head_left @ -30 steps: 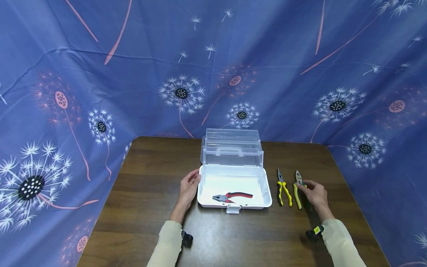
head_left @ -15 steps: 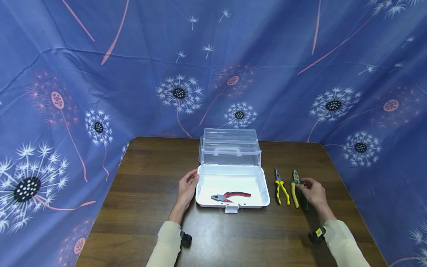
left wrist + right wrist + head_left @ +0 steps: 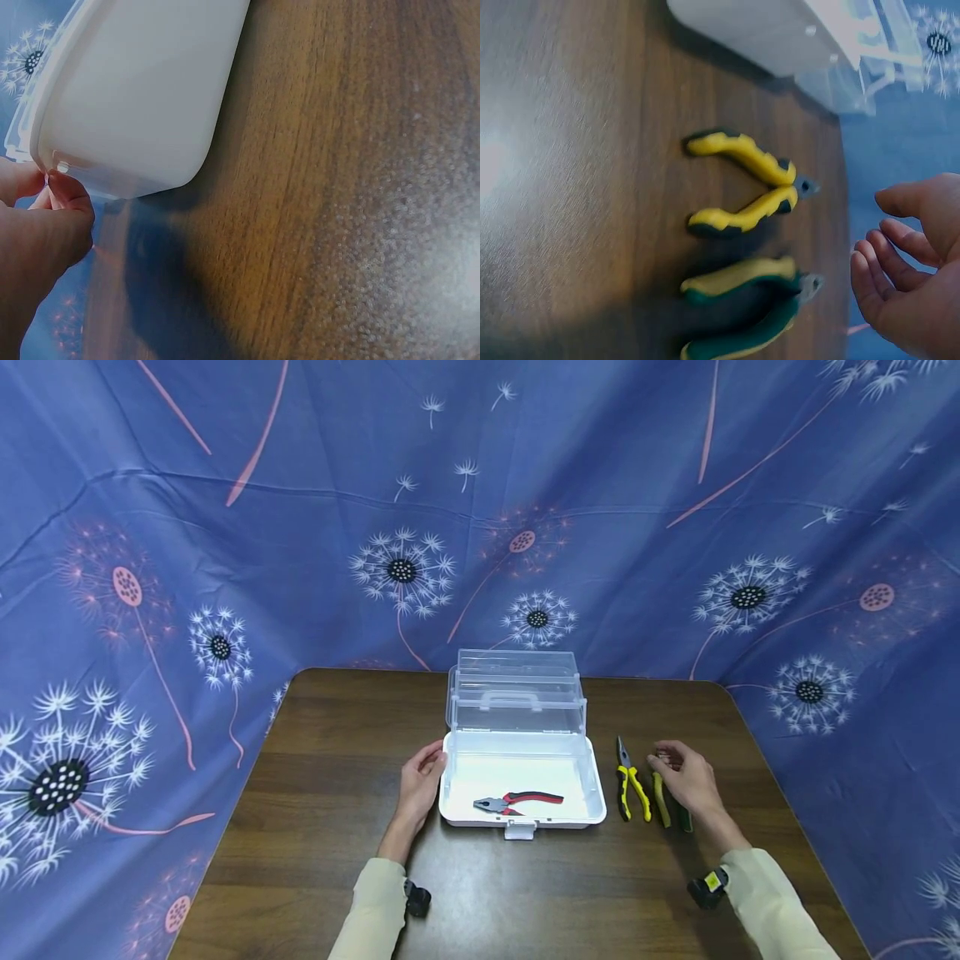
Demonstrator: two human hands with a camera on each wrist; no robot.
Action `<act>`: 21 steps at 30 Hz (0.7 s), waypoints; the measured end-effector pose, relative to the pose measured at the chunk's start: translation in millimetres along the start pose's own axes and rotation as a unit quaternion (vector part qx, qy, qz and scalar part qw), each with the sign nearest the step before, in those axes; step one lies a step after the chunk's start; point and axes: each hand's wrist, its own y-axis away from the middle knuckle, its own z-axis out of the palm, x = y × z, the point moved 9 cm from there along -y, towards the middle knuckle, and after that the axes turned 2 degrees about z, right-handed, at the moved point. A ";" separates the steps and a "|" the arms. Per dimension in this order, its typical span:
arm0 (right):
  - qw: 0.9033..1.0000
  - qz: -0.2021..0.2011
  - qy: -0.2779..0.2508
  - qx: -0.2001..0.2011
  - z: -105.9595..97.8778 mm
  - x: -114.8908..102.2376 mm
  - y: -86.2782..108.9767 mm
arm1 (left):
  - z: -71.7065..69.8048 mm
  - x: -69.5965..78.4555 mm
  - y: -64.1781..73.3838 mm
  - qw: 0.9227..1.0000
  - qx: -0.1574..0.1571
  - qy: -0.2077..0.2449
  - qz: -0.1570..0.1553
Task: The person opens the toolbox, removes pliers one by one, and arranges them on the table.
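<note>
At the left side of an open white toolbox (image 3: pixel 517 764), my left hand (image 3: pixel 420 781) pinches the rim between thumb and fingers, as the left wrist view shows. Inside the box lie red-and-black pliers (image 3: pixel 534 797). My right hand (image 3: pixel 690 783) hovers over green-and-yellow pliers (image 3: pixel 661 802), covering their head in the head view. In the right wrist view its loosely bent fingers (image 3: pixel 889 259) hold nothing and are apart from those pliers (image 3: pixel 739 277). Just left of them lie yellow-and-black needle-nose pliers (image 3: pixel 640 793), handles spread towards me.
The box's clear lid (image 3: pixel 517 693) stands raised at the back, close to a blue dandelion-print cloth (image 3: pixel 637 568). Everything rests on a brown wooden table (image 3: pixel 337 735). A latch (image 3: pixel 520 831) sticks out at the box's front.
My right hand has let go of the green-and-yellow pliers and shifted left and slightly away from me, over their head. Earlier those pliers were turned a little. My left hand stays put.
</note>
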 end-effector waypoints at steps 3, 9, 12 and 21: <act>1.000 -0.021 -0.011 -0.004 0.8 -16.1 0.6 | -0.2 -0.8 -0.1 1.000 0.002 -0.001 -0.004; 0.998 -0.058 -0.034 -0.002 5.8 -45.4 1.2 | 0.0 -1.3 -0.3 1.000 -0.001 -0.004 -0.007; 0.996 -0.071 -0.045 -0.007 11.7 -57.9 1.1 | 0.3 -1.0 0.2 1.000 -0.001 -0.004 -0.012; 0.991 -0.109 -0.068 -0.033 31.2 -89.9 3.5 | 1.4 -0.7 1.1 1.000 -0.004 -0.009 -0.007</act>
